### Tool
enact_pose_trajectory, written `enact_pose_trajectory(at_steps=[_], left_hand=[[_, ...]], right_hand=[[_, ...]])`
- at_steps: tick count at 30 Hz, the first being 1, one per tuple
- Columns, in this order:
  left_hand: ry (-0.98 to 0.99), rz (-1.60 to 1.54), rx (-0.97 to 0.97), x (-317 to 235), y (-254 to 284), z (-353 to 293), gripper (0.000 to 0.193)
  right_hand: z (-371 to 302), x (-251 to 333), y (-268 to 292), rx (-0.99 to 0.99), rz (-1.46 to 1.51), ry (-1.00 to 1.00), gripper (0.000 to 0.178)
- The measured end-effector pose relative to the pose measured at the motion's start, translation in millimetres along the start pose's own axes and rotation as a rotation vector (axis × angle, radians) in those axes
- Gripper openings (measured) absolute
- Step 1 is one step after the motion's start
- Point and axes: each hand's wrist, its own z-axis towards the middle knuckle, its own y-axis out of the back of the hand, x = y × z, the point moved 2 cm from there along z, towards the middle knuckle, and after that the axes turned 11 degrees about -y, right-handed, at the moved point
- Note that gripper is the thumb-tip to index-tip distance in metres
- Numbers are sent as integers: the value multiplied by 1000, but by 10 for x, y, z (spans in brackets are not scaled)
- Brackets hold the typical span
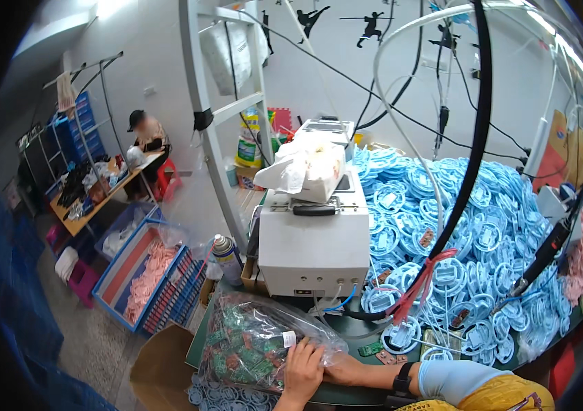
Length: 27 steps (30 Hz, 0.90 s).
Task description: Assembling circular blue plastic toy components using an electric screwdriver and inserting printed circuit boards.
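Observation:
A clear plastic bag [264, 308] full of small green and reddish circuit boards [240, 353] lies on the near left part of the dark green table. My left hand [304, 370] holds the bag's right side, its fingers bent over the plastic. Close beside it, my right hand [341, 368] reaches in from the right at the bag's edge. Its fingers are hidden behind my left hand and the film. Just right of it lie a few loose circuit boards [371, 349]. A large heap of light blue round plastic parts [469, 226] covers the table's right side.
Beyond the bag stands a white machine box [313, 246] with a tissue pack [320, 168] on top. A spray can [226, 257] is left of it. Black cables [473, 157] hang over the heap. Crates [147, 274] stand on the left floor; a person [149, 133] sits farther back.

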Motion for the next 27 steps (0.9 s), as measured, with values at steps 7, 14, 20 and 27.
enact_pose_trajectory(at_steps=[7, 14, 20, 27], left_hand=[[-31, 20, 35, 32, 0, -192, 31], [-56, 81, 115, -6, 162, -160, 30], [-17, 47, 218, -145, 229, -76, 40], [-205, -202, 81, -903, 135, 160, 49]], right_hand=[[-241, 106, 290, -84, -500, -23, 63], [-248, 383, 741, -57, -525, -57, 73], [-851, 319, 1264, -229, -443, -95, 45], [-1480, -146, 2098, -491, -806, -385, 56]])
